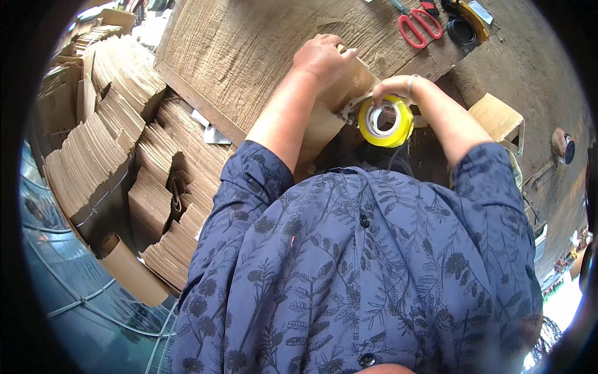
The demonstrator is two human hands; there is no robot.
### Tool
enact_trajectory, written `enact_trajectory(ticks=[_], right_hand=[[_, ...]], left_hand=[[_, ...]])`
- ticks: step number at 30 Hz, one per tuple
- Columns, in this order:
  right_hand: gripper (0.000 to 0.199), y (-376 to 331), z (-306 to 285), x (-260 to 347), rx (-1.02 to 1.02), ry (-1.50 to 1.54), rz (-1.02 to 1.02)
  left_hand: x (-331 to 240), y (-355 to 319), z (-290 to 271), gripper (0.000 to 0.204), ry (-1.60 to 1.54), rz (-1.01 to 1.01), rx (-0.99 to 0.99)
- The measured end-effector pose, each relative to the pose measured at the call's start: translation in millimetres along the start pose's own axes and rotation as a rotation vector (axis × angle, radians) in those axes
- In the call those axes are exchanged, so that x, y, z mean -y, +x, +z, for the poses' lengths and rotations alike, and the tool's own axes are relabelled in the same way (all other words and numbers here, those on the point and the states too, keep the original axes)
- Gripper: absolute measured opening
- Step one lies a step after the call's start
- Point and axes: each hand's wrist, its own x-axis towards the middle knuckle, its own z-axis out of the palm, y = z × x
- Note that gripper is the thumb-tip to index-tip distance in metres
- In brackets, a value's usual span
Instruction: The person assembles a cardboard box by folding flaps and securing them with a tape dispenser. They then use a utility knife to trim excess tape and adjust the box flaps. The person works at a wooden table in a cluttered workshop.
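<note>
A brown cardboard box [350,86] is at the near edge of the wooden table, with part of it hanging down toward me. My left hand [321,58] is closed over its far left edge, the fingers curled and partly hidden. To the right, my right hand [393,88] grips a tape dispenser with a large yellow roll of tape [405,126]. The dispenser's head is close to the right side of the box. The hand and the roll cover much of the dispenser, and I cannot tell whether tape is stuck to the box.
Red-handled scissors [411,32] lie at the far edge of the wooden table [230,53], beside a black ring-shaped roll [461,30]. Stacks of flat cardboard [93,162] fill the left side. A small open carton [496,117] stands right of my right arm.
</note>
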Motion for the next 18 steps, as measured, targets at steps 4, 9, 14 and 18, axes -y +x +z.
enact_trajectory(ticks=[4, 9, 14, 18], right_hand=[[0.026, 86, 38, -40, -0.010, -0.460, -0.049], [0.040, 19, 53, -114, 0.070, 0.098, -0.296], [0.060, -54, 46, -135, -0.197, 0.337, -0.554], [0.067, -48, 47, -151, -0.425, 0.646, -0.842]], left_hand=[[1, -5, 6, 0.043, 0.052, 0.254, -0.245], [-16, -58, 54, 0.029, -0.587, 0.499, 0.034], [30, -84, 160, 0.044, -1.359, -0.233, 0.326], [51, -118, 121, 0.042, -1.292, -0.486, 0.903]])
